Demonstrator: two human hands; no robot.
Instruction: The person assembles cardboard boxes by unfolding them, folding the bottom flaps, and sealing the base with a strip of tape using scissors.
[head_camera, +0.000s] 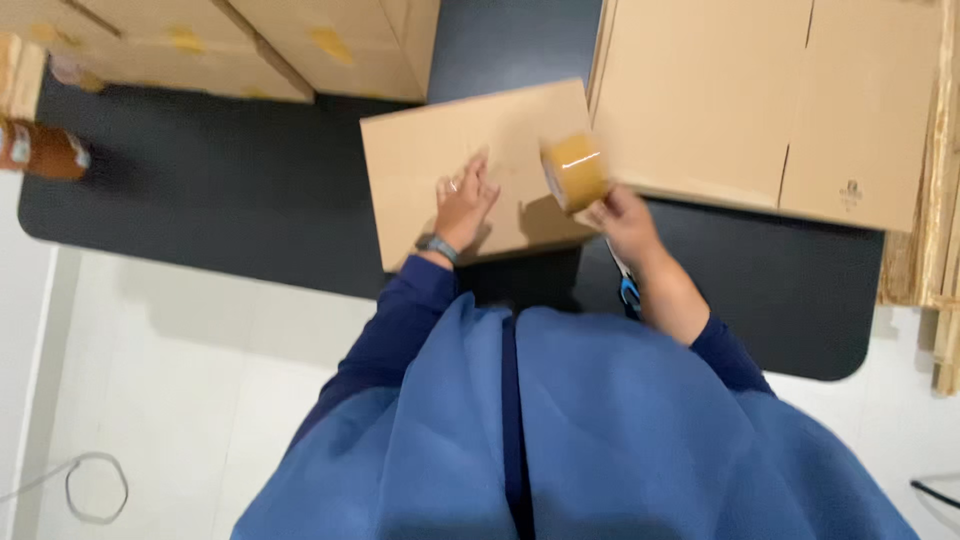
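The left hand (463, 203) lies flat, fingers spread, on the cardboard box (440, 150). The right hand (620, 215) grips a brown tape roll (574, 172) at the box's edge.

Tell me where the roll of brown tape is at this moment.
In the head view, the roll of brown tape is in the right hand, at the right edge of the small cardboard box that the left hand presses down.

there is one view only, from the camera on my head. it looks almost straight down over my chest and lap onto the black table (250, 190) in front of me, from standing height, fairly near. it takes in the table's near edge and the pale floor (180, 400) beside me.
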